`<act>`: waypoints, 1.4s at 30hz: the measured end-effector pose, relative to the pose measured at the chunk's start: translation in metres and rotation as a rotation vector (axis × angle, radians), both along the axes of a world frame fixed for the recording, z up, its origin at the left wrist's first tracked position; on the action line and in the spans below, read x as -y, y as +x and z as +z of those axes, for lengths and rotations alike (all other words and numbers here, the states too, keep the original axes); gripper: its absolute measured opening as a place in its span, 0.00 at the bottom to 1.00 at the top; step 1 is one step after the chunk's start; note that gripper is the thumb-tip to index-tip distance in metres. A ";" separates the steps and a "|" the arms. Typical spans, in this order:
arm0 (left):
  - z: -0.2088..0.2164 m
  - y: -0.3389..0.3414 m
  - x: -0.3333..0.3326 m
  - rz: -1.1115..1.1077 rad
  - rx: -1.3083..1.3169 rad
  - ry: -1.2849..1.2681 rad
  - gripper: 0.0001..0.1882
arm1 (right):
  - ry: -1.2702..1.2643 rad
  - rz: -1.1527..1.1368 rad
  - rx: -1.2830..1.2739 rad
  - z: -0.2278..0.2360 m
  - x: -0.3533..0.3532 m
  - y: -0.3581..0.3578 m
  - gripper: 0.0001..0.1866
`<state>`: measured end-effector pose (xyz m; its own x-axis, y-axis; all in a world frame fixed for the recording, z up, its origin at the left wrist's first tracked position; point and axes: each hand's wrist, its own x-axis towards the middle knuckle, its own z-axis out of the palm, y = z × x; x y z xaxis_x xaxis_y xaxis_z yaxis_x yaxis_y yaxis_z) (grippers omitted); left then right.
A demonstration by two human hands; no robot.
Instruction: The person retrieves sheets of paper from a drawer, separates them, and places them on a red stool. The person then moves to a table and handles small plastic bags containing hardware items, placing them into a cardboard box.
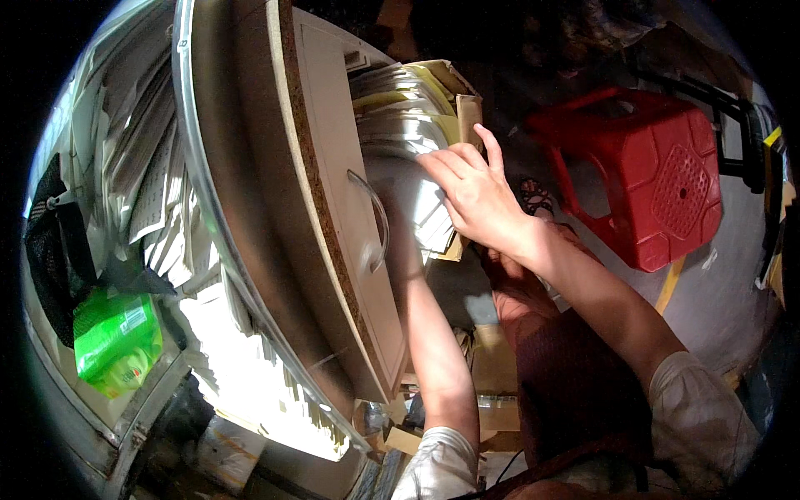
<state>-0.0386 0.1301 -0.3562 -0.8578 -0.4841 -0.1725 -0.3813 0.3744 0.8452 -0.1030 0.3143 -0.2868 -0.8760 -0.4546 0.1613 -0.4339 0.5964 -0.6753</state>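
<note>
My right hand [475,185] reaches over a thick stack of papers [421,125] that stands in an open cardboard box [470,118]. Its fingers are stretched out and apart, with the tips at the paper edges and the little finger raised by a box flap. My left forearm [437,350] runs up beside a pale drawer front [333,150] with a curved metal handle [377,218]. In the shade between drawer and papers, my left hand [390,179] is hard to make out and its fingers do not show.
A red plastic stool [658,175] lies tipped on its side at the right. On the desk to the left lie heaps of papers [154,183], a green plastic packet [121,342] and a black mesh holder [52,242]. The desk's edge [242,283] overhangs the drawer.
</note>
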 end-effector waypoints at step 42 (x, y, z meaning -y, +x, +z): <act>0.038 -0.039 -0.006 -0.048 -0.018 0.059 0.16 | 0.005 0.023 -0.004 0.004 -0.004 0.008 0.22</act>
<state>-0.0779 0.1360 -0.3182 -0.8828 -0.4321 -0.1840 -0.3489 0.3413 0.8728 -0.0952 0.3183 -0.2830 -0.8649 -0.4750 0.1622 -0.4497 0.5895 -0.6710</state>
